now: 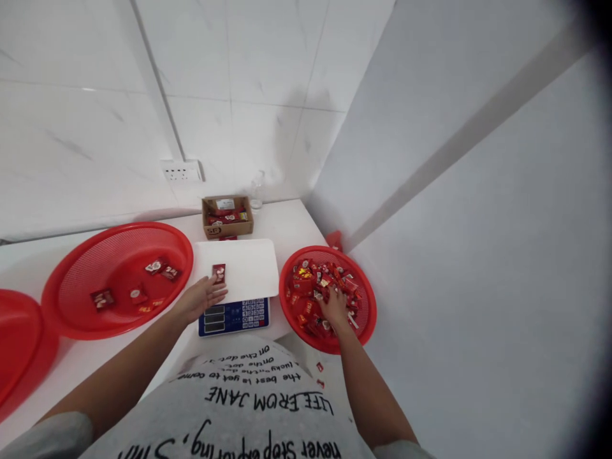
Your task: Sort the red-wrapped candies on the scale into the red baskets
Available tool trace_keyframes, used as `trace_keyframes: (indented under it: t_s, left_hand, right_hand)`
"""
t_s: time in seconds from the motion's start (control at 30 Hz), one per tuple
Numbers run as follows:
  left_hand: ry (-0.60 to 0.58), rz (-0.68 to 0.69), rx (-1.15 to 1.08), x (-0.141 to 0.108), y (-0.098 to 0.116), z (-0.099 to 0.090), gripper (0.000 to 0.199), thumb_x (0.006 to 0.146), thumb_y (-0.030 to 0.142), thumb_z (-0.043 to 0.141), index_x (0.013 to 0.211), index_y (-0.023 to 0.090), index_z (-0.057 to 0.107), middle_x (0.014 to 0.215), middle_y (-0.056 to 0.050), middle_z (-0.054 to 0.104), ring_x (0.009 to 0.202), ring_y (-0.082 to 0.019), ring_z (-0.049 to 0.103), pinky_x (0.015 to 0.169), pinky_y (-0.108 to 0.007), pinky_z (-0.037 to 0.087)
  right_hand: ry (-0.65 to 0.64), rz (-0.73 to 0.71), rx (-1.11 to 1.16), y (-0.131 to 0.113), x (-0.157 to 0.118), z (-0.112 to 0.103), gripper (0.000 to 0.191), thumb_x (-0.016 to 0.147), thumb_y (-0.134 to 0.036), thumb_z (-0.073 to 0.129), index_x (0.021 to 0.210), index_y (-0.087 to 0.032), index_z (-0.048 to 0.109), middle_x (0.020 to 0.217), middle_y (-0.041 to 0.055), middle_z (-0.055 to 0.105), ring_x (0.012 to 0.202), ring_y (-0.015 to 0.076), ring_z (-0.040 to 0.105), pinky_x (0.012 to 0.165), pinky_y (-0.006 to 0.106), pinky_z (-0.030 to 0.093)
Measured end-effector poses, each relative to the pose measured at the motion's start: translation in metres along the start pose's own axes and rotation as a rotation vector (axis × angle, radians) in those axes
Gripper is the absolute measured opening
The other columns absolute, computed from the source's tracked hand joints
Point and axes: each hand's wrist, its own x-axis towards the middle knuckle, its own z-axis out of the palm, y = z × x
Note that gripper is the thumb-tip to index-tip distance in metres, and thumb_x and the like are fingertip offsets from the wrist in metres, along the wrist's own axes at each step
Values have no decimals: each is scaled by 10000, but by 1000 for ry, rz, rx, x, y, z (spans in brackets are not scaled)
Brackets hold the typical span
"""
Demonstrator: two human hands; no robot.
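My left hand is over the left edge of a white weighing scale pan, fingers stretched out and apart. Its fingertips are beside a small red packet that lies on the pan. Below the pan shows the scale's blue keypad panel. On the right, my right hand reaches down into a round red basket full of small red packets. Its fingers are spread over the packets and touch them; whether any packet is gripped is not clear.
Left of the scale stands a larger red basket with several packets in it. Another red basket is at the far left. Behind the scale are a cardboard box of packets and a clear bottle. A wall borders the table's right side.
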Motion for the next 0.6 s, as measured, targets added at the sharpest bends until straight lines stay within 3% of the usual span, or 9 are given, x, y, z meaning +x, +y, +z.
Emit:
trace_keyframes:
  t_s: [0.07,0.13,0.3,0.43,0.53,0.6]
  left_hand:
    - [13,2,-5,-3,-2,2,618,795,253,636,1328,186,331,1032,-161,638,791,-202,674,706,-329,541]
    - [-9,-13,13,-9,-7,3,636,778,243,657,1326,201,338,1040,-164,641,789,-209,678,688,-328,545]
    - [-59,-49,99,-22,-22,1,520,742,239,692,1202,180,459,1050,-166,656,812,-221,680,683,-321,550]
    - [-73,-66,130,-29,-25,-2,476,712,245,718,1134,169,512,1059,-165,659,819,-219,677,698,-321,545]
    - [-77,-70,147,-34,-23,-1,441,715,255,713,1108,165,534,1069,-163,657,821,-209,673,708,-310,539]
    - [-85,-68,160,-36,-22,2,433,714,272,712,1098,165,543,1074,-159,655,825,-204,670,714,-304,532]
  right_hand:
    - [-29,181,-92,7,9,0,664,795,-420,492,1387,-189,299,1464,193,232,1341,367,189,996,569,244]
    - [-108,234,-90,6,12,4,727,796,-479,474,1419,-215,210,1487,181,174,1348,375,160,982,612,216]
    - [-288,-36,-108,-13,0,22,800,764,-418,521,1438,-255,122,1509,123,145,1354,317,182,1014,580,201]
    - [-230,-116,-104,-29,-3,21,716,781,-405,503,1417,-241,218,1473,130,243,1333,298,232,1028,547,196]
    - [-186,-157,-129,-43,8,20,729,787,-432,507,1424,-264,194,1520,112,80,1370,317,104,1027,561,172]
    - [-271,-181,-162,-51,15,24,760,770,-459,534,1424,-303,178,1530,89,-12,1376,340,22,1009,604,151]
